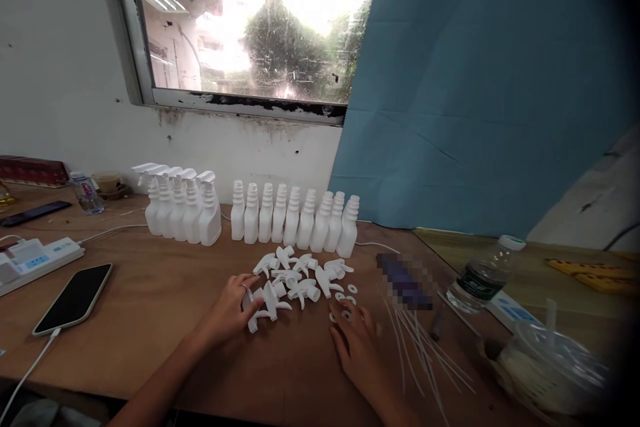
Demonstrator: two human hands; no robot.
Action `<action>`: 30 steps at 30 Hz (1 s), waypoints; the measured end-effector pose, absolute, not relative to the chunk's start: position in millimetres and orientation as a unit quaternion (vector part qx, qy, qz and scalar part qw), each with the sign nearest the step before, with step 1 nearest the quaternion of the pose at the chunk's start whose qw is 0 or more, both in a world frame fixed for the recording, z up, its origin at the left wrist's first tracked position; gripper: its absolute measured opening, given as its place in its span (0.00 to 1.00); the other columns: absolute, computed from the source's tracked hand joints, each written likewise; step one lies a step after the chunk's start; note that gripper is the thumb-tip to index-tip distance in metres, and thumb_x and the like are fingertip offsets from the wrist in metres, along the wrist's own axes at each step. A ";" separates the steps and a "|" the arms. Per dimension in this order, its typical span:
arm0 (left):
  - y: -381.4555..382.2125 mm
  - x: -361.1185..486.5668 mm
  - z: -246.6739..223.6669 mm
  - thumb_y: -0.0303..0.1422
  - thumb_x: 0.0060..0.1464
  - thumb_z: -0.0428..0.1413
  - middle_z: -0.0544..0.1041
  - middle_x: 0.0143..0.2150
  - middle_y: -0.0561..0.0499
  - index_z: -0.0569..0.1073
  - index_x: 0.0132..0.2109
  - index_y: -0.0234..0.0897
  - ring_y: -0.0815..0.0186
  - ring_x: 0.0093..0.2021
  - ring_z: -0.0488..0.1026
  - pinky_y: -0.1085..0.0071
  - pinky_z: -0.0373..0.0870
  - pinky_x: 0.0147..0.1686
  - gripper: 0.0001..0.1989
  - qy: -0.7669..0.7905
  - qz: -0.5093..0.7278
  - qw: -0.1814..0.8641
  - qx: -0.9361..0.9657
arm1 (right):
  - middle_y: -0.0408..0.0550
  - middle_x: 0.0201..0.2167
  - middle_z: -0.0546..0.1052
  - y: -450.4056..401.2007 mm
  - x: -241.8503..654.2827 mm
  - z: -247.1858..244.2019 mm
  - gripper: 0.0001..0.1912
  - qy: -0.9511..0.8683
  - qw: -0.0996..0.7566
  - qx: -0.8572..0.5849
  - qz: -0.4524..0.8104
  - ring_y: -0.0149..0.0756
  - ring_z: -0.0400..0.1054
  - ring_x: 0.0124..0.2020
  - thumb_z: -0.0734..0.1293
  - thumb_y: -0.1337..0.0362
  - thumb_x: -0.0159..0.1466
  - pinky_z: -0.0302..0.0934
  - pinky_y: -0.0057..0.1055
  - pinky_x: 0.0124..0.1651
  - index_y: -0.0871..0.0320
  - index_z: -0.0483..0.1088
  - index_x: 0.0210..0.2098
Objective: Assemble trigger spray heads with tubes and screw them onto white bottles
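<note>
My left hand (234,307) is closed around a white spray head (253,315) at the left edge of a pile of white spray heads (303,265). My right hand (354,333) lies over small white rings (352,289) right of the pile, its fingers apart. Behind the pile stands a row of white bottles without spray heads (307,220). Further left are several white bottles fitted with spray heads (193,213). Thin white tubes (420,347) are spread on the table to the right of my right hand.
A phone (75,299) and a power strip (40,263) lie at left. At right are a water bottle (483,277), a plastic cup (550,367) and a blurred purple item (407,282). A small clear bottle (87,193) stands far left.
</note>
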State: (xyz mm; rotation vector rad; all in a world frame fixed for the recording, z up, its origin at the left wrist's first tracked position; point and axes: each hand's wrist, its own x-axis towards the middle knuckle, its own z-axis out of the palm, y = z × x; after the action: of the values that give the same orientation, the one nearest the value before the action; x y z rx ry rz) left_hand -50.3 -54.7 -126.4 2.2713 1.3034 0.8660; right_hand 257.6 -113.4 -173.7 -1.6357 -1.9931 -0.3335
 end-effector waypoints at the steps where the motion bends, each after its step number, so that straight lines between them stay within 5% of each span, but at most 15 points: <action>1: -55.3 -50.5 -126.7 0.38 0.60 0.52 0.69 0.57 0.41 0.69 0.57 0.37 0.53 0.57 0.64 0.55 0.61 0.58 0.20 0.464 0.300 0.192 0.811 | 0.54 0.55 0.70 -113.8 255.9 -172.9 0.18 -0.745 0.263 -0.601 -0.123 0.56 0.61 0.54 0.58 0.66 0.66 0.60 0.53 0.45 0.49 0.70 0.52; 8: -72.3 -53.7 -116.7 0.28 0.50 0.53 0.71 0.40 0.48 0.71 0.41 0.36 0.61 0.42 0.70 0.66 0.68 0.44 0.10 0.504 0.274 0.251 0.780 | 0.51 0.42 0.76 -108.6 259.7 -180.1 0.16 -0.771 0.297 -0.552 -0.112 0.47 0.68 0.44 0.56 0.71 0.66 0.61 0.41 0.40 0.51 0.73 0.43; 14: -99.5 -31.6 -112.8 0.25 0.51 0.53 0.70 0.47 0.48 0.67 0.55 0.41 0.61 0.46 0.69 0.66 0.66 0.49 0.23 0.413 0.315 0.324 0.791 | 0.48 0.37 0.76 -105.2 257.6 -179.3 0.13 -0.768 0.370 -0.515 -0.089 0.43 0.71 0.38 0.57 0.69 0.67 0.62 0.38 0.38 0.52 0.71 0.42; 18: -113.5 -7.5 -120.2 0.26 0.54 0.52 0.69 0.48 0.46 0.69 0.51 0.39 0.60 0.50 0.67 0.65 0.64 0.52 0.16 0.370 0.353 0.347 0.786 | 0.46 0.32 0.74 -110.8 247.8 -168.7 0.10 -0.757 0.435 -0.488 -0.001 0.37 0.71 0.33 0.58 0.66 0.69 0.66 0.32 0.37 0.54 0.70 0.38; 25: -122.2 15.7 -151.5 0.30 0.53 0.57 0.68 0.43 0.46 0.66 0.46 0.35 0.63 0.40 0.68 0.69 0.66 0.42 0.13 0.429 0.365 0.366 0.741 | 0.46 0.40 0.76 -127.7 219.3 -153.5 0.10 -0.753 0.511 -0.412 0.045 0.35 0.73 0.41 0.63 0.70 0.67 0.68 0.27 0.45 0.52 0.71 0.44; 30: -124.8 19.6 -152.8 0.34 0.51 0.61 0.70 0.40 0.48 0.66 0.41 0.36 0.62 0.39 0.68 0.70 0.65 0.40 0.13 0.448 0.353 0.357 0.740 | 0.50 0.44 0.75 -135.9 199.5 -142.4 0.16 -0.817 0.462 -0.339 0.069 0.37 0.72 0.45 0.61 0.73 0.66 0.69 0.32 0.47 0.53 0.71 0.49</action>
State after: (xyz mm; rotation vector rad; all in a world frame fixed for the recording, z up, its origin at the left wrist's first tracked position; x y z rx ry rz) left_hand 19.6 -124.8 -152.8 1.9095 1.1573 0.9112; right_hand 199.5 -135.9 -142.4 -0.8343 -2.0085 0.1689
